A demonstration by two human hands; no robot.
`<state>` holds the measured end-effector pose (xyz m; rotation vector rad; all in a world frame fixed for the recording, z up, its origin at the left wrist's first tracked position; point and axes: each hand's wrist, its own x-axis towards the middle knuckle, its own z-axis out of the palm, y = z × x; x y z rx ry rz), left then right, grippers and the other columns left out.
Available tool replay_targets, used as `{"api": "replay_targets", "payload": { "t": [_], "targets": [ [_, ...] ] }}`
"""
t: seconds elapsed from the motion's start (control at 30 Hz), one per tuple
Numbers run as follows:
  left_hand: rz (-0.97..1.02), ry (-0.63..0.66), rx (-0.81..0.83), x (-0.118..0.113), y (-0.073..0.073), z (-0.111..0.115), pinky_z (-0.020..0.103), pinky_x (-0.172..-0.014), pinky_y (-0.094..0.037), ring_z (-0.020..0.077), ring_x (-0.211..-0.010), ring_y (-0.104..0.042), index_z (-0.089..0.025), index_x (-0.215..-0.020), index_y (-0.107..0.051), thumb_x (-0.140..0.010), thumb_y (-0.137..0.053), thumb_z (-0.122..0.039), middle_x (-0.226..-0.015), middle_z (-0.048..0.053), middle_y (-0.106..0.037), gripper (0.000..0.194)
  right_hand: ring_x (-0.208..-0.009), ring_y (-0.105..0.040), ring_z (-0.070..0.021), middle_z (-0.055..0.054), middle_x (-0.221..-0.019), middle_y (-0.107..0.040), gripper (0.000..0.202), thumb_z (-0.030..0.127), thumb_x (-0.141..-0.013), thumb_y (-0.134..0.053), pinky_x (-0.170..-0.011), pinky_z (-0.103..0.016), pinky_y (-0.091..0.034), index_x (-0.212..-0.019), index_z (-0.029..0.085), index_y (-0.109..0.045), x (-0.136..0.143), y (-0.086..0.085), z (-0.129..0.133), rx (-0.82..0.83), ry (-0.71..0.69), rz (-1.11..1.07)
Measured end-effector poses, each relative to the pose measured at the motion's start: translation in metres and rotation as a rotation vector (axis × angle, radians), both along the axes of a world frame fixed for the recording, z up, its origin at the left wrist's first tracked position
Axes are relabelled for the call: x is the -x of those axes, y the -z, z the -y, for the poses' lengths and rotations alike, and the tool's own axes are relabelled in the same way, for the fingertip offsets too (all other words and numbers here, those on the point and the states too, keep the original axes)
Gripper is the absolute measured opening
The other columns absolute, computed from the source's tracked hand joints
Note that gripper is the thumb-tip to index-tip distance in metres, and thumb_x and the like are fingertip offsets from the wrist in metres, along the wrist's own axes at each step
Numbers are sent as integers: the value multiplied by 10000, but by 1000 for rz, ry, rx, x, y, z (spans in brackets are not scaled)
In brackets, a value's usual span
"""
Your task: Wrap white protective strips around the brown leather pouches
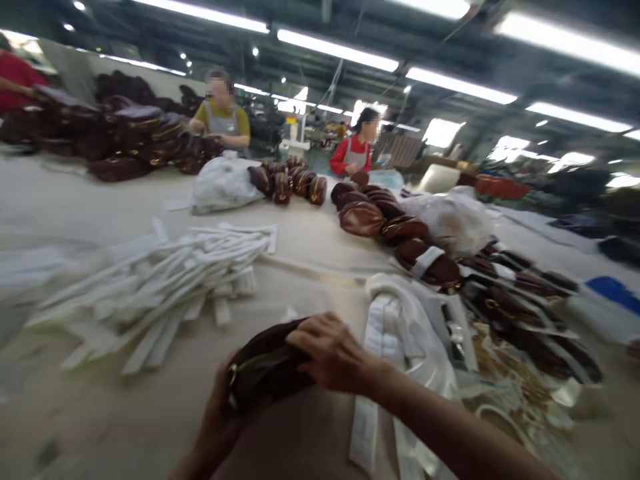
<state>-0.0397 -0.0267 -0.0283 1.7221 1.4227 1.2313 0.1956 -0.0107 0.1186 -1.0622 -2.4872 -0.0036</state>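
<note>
Dark pouch [273, 373] held up, nearer than strip pile [185, 273]; left hand [217, 403] cups one end; right hand [327, 350] grips upper edge; slip risk if left support slackens.

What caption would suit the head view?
Left hand and right hand hold a dark pouch at a table strewn with white strips and brown pouches.

Rows of ceiling tubes [345, 50] glared white above a dark roof space, and bright openings shone at the back. The worktop [320, 247] was evenly but dimly lit, shadows soft, the foreground murkier. Blur smeared the picture, worst toward the lower edges; straight lines slanted and stretched near the sides.
</note>
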Motion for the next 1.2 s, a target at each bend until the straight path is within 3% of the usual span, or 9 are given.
{"api": "replay_targets", "payload": {
  "t": [0.13, 0.3, 0.4, 0.57, 0.63, 0.77, 0.93, 1.07, 1.2],
  "targets": [
    [-16, 52, 85, 14, -12, 12, 422, -841, -535, 275, -1025, -605, -201, -1351, -289, -694, -691, -506, -1146, 105, -584, 828, -931, -559, -220, -86, -1008, -603, 330, 258, -840, -612, -799, -367, -479, -1157, 207, -539, -27, 36, 0, -5, 84, -199],
    [-388, -33, -517, 12, -57, 16, 530, -987, -392, 359, -1256, -393, -131, -1390, -267, -797, -634, -443, -1342, 213, -409, 764, -922, -544, -216, -77, -1001, -581, 323, 284, -880, -559, -797, -370, -476, -1197, 233, -530, -20, 46, 14, -81, 116, -220],
    [-605, 117, -675, -3, -89, 12, 454, -949, -402, 289, -1105, -501, -146, -1258, -454, -855, -573, -271, -1173, 141, -556, 439, -895, -531, -228, -91, -978, -576, 293, 324, -873, -564, -781, -383, -448, -1140, 203, -576, -6, 45, 17, -129, 171, -139],
    [-865, 258, -382, -33, -117, -11, 347, -714, -453, 225, -801, -569, -158, -890, -567, -842, -596, -240, -852, 64, -623, 100, -832, -550, -209, -62, -881, -611, 180, 334, -817, -639, -756, -344, -420, -940, 203, -630, -4, 39, 1, 41, 212, -48],
    [-938, 267, -241, -38, -124, -19, 335, -720, -451, 227, -814, -579, -164, -846, -561, -829, -628, -249, -842, 62, -625, 110, -826, -560, -195, -43, -878, -616, 241, 300, -772, -684, -743, -316, -425, -982, 207, -613, -8, 33, -6, 167, 250, -56],
    [-955, 256, -40, -41, -142, -29, 321, -746, -452, 238, -877, -598, -138, -1044, -523, -802, -674, -298, -927, 74, -635, 327, -853, -571, -172, -17, -920, -604, 534, 245, -712, -719, -758, -283, -430, -1205, 213, -516, -11, 14, -16, 366, 313, -36],
    [-1041, 312, -1, -43, -162, -45, 353, -793, -445, 284, -981, -577, -155, -904, -569, -782, -661, -348, -1018, 109, -595, 247, -848, -568, -182, -39, -905, -604, 206, 216, -740, -682, -729, -273, -403, -938, 188, -631, 2, 1, -30, 341, 340, 171],
    [-884, 374, 290, -51, -160, -48, 360, -750, -468, 296, -898, -624, -136, -1007, -524, -788, -614, -399, -916, 105, -642, 353, -977, -545, -239, -96, -996, -618, 214, 154, -786, -619, -843, -346, -381, -999, 174, -623, 10, 6, -37, 221, 358, 136],
    [-487, 264, 382, -63, -149, -26, 379, -861, -467, 311, -1051, -597, -78, -1268, -361, -782, -612, -365, -1076, 166, -630, 618, -890, -589, -202, -87, -978, -644, 180, 173, -874, -506, -796, -316, -440, -1025, 167, -603, 18, 14, -21, 269, 437, -219]
  ]
}}
